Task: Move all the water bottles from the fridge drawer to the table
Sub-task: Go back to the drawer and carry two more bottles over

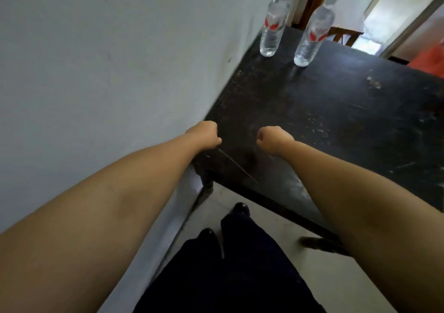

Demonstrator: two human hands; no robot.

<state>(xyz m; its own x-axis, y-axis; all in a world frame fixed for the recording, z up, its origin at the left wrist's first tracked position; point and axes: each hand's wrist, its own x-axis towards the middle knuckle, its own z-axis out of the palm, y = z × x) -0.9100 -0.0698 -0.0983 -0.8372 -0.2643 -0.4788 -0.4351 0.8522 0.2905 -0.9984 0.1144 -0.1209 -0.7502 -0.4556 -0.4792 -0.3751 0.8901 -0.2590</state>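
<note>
Two clear water bottles with red labels stand upright on the dark wooden table (336, 111): one (274, 22) near the wall at the far corner, the other (312, 34) just to its right. My left hand (204, 135) and my right hand (274, 138) hover over the table's near left corner, both bent down at the wrist with fingers curled under and nothing in them. The fridge drawer is out of view.
A pale wall (108, 60) runs along the table's left side. Beyond the table's far edge is a bright doorway (374, 20) and a wooden chair back (343, 34). Below me are my dark trousers and shoes on a light floor (336, 284).
</note>
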